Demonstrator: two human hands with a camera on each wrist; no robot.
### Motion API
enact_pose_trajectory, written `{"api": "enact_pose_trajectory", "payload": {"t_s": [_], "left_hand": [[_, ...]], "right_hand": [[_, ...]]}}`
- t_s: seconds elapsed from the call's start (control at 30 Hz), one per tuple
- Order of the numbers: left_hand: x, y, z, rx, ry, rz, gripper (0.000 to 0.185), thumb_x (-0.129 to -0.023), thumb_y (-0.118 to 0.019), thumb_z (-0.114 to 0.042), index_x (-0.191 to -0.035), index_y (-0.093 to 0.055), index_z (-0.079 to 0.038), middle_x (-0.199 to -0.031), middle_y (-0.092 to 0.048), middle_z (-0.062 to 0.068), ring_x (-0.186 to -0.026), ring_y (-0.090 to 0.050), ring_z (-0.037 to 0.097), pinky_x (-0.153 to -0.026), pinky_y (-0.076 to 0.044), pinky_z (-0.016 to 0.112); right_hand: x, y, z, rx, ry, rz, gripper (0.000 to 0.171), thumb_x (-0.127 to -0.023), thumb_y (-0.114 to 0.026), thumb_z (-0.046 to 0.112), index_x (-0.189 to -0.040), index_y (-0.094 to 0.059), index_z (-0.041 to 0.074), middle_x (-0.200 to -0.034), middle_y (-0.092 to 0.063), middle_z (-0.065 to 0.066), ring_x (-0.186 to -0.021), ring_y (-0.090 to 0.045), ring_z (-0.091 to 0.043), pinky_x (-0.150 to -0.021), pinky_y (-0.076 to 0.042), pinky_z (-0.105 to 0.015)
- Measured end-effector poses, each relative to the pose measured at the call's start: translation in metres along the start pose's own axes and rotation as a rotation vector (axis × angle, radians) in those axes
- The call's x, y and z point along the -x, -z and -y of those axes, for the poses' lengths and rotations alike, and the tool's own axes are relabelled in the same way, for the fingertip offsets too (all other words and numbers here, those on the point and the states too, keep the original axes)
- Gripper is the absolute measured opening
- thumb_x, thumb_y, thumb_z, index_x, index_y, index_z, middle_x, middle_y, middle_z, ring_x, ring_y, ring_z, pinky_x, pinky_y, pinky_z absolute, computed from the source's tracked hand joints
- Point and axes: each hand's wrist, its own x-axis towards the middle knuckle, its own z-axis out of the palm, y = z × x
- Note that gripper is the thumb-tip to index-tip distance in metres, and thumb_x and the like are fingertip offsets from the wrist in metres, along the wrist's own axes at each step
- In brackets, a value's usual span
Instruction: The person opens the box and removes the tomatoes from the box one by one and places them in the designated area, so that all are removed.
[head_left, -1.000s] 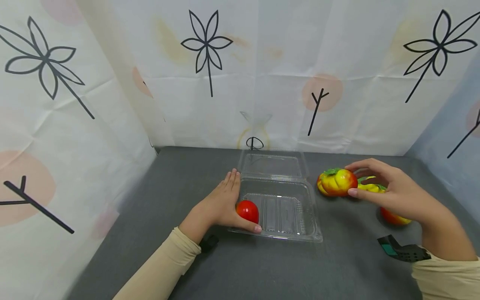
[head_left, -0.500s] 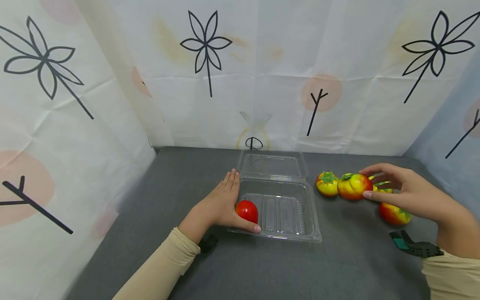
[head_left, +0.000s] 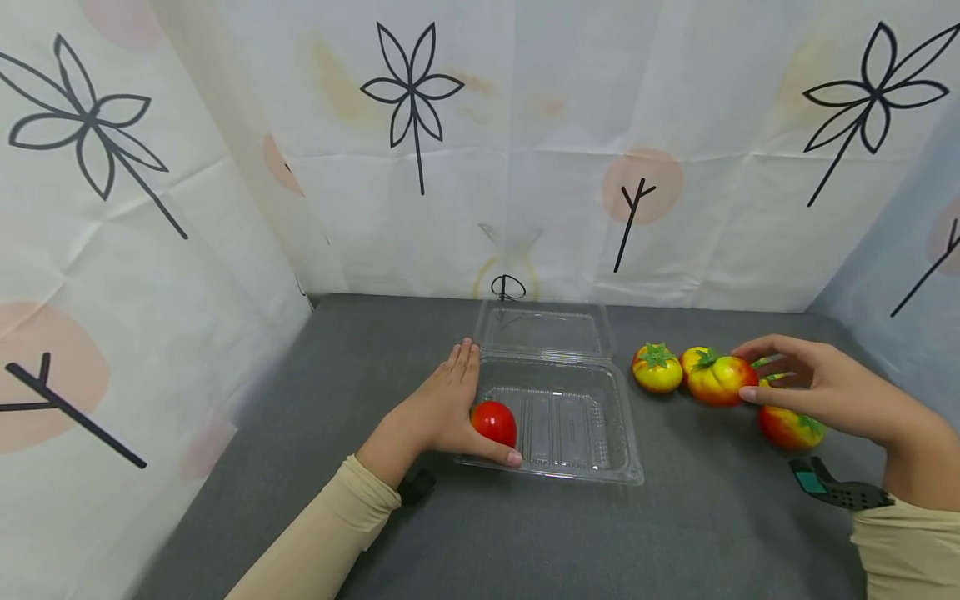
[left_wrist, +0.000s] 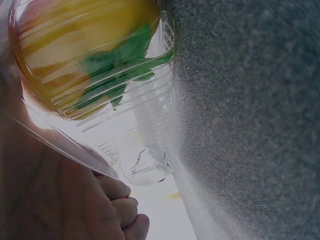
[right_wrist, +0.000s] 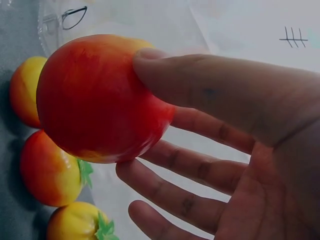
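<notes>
In the head view my left hand (head_left: 438,408) rests along the left side of a clear plastic container (head_left: 570,425), fingers straight, thumb across the front rim. A glossy red tomato (head_left: 495,422) sits inside beside that thumb; through the wall, the left wrist view shows its yellow side (left_wrist: 85,40) and green leaves. Over on the right, my right hand (head_left: 832,387) pinches a red and yellow tomato (head_left: 722,382) between thumb and fingertips. The right wrist view shows this held tomato (right_wrist: 100,100) above several others. Whether it touches them is unclear.
Around the right hand are more red and yellow tomatoes: one at the left (head_left: 657,369), one nearer me (head_left: 790,429), others partly hidden. The container's lid (head_left: 543,329) lies folded back toward the patterned cloth wall (head_left: 525,208). Grey cloth (head_left: 360,350) covers the table.
My right hand has moved right and slightly toward me with the tomato, uncovering the tomatoes to its left and front. The left hand and the container have stayed put.
</notes>
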Motion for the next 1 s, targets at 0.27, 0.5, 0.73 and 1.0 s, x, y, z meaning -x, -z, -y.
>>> {"api": "enact_pose_trajectory", "payload": {"t_s": [0.27,0.5,0.73,1.0], "left_hand": [[0.0,0.0,0.0,-0.004,-0.002,-0.004,0.153,-0.066,-0.073,-0.089,-0.171,0.001,-0.006,-0.181,0.005,0.012,-0.168,0.003,0.035,-0.134,-0.017,0.053],[0.0,0.0,0.0,-0.006,-0.007,-0.008,0.153,-0.066,-0.073,-0.089,-0.171,0.0,-0.005,-0.181,0.005,0.013,-0.168,0.002,0.035,-0.134,-0.016,0.053],[0.001,0.0,0.0,0.0,-0.01,-0.006,0.152,-0.067,-0.073,-0.088,-0.171,0.0,-0.005,-0.181,0.005,0.013,-0.168,0.002,0.035,-0.134,-0.016,0.053],[0.001,0.001,0.0,0.002,-0.006,0.0,0.152,-0.067,-0.073,-0.089,-0.171,0.0,-0.005,-0.181,0.005,0.012,-0.168,0.003,0.035,-0.135,-0.016,0.053]], "right_hand": [[-0.001,0.0,-0.009,-0.024,-0.005,0.031,0.048,-0.1,-0.077,0.023,-0.141,-0.06,0.004,-0.141,-0.06,-0.025,-0.1,-0.055,0.016,-0.073,-0.058,-0.023],[-0.002,0.0,-0.016,-0.046,-0.018,0.065,0.049,-0.1,-0.076,0.022,-0.142,-0.059,0.003,-0.144,-0.058,-0.027,-0.101,-0.058,0.015,-0.074,-0.059,-0.023],[-0.004,-0.002,-0.021,-0.041,-0.026,0.096,0.051,-0.1,-0.076,0.023,-0.143,-0.058,0.002,-0.146,-0.056,-0.029,-0.111,-0.071,-0.02,-0.074,-0.059,-0.023],[-0.005,-0.003,-0.025,-0.025,-0.023,0.111,0.049,-0.1,-0.076,0.024,-0.14,-0.06,0.002,-0.145,-0.056,-0.029,-0.108,-0.068,-0.006,-0.074,-0.058,-0.023]]}}
